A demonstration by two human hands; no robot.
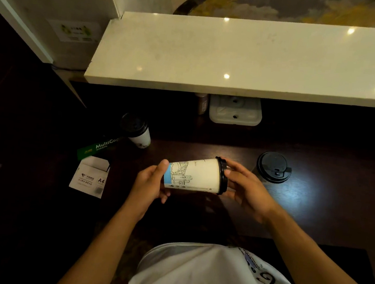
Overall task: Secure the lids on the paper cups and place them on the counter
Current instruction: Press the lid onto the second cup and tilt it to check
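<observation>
A white paper cup (198,174) with a line drawing and a blue band lies sideways in the air over the dark desk. My left hand (151,184) grips its base end. A black lid (223,175) sits on its mouth, and my right hand (246,188) presses against that lid with spread fingers. Two more lidded cups stand upright on the desk: one cup (137,131) at the back left, another cup (273,167) to the right of my right hand. The pale stone counter (250,55) runs above and behind the desk.
A green and white paper box (95,166) lies on the desk left of my left hand. Under the counter edge sit a white plastic block (235,111) and a small bottle (202,103). A white wall panel (56,10) rises at the far left.
</observation>
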